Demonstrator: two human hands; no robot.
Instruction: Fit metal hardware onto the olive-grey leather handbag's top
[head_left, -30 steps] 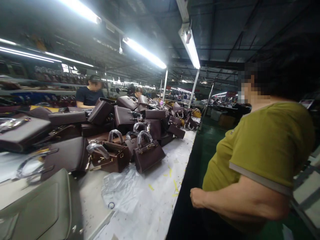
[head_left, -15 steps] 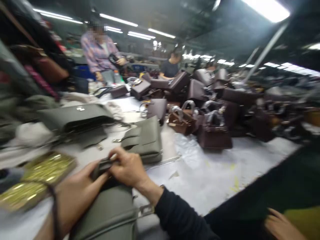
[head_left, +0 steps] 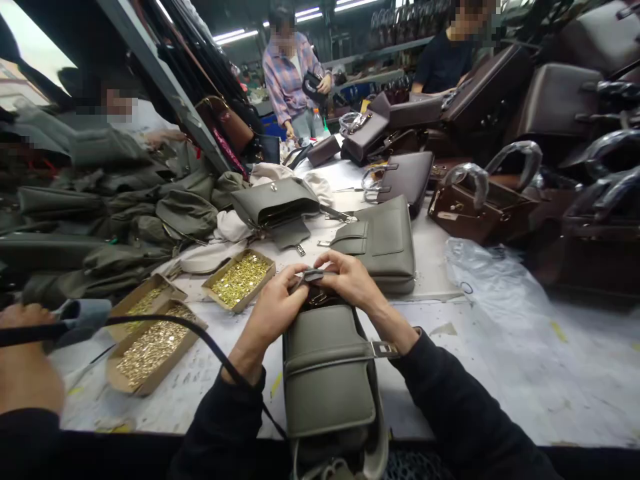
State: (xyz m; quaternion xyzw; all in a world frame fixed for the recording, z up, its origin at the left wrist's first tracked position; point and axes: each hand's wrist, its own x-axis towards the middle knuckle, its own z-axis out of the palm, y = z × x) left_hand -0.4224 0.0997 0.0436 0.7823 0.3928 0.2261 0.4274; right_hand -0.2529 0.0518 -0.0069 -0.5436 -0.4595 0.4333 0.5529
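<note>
A grey-green leather handbag [head_left: 327, 373] lies on the white table in front of me, its top end pointing away. My left hand [head_left: 273, 310] and my right hand [head_left: 350, 280] meet at that far end and pinch a small grey leather flap [head_left: 313, 275] between thumbs and fingers. A metal buckle [head_left: 383, 349] sticks out from the strap across the bag, next to my right wrist. A black cable [head_left: 200, 337] runs over my left sleeve.
Three cardboard trays of small gold hardware [head_left: 240, 280] sit left of the bag. More grey bags [head_left: 383, 243] and dark brown bags [head_left: 483, 210] crowd the far table. A plastic sheet [head_left: 493, 283] lies at right. Another person's hand [head_left: 25, 363] grips a tool at left; co-workers stand beyond.
My view has swung left and down from the brown bags and a person in a yellow-green shirt to my own hands. They hold the flap as half a second ago.
</note>
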